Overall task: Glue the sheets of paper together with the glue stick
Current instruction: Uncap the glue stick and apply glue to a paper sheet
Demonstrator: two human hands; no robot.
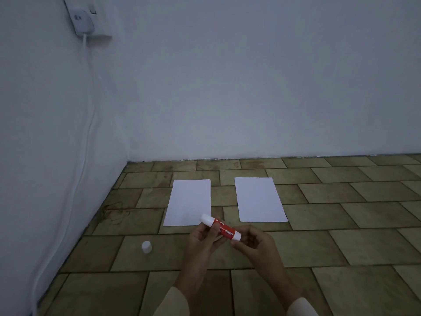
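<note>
A red-and-white plastic glue stick [220, 229] sits uncapped between both hands above the tiled floor [341, 247]: left hand [203, 239] grips its middle, right hand [251, 245] pinches its base. Two white paper sheets [189, 201] [259, 199] lie beyond, a small white cap [146, 247] leftward.

We list the floor [341, 247]: rectangular tiles of olive-brown tone, laid in staggered rows, with dark joints and some dark staining near the left corner. We list two walls [250, 76], plain and pale, meeting at a corner on the left. We list one wall socket [78, 18], white, mounted high on the left wall, with a plug in it. We list one white cable [87, 110], hanging from the plug and running down the left wall towards the floor.
</note>
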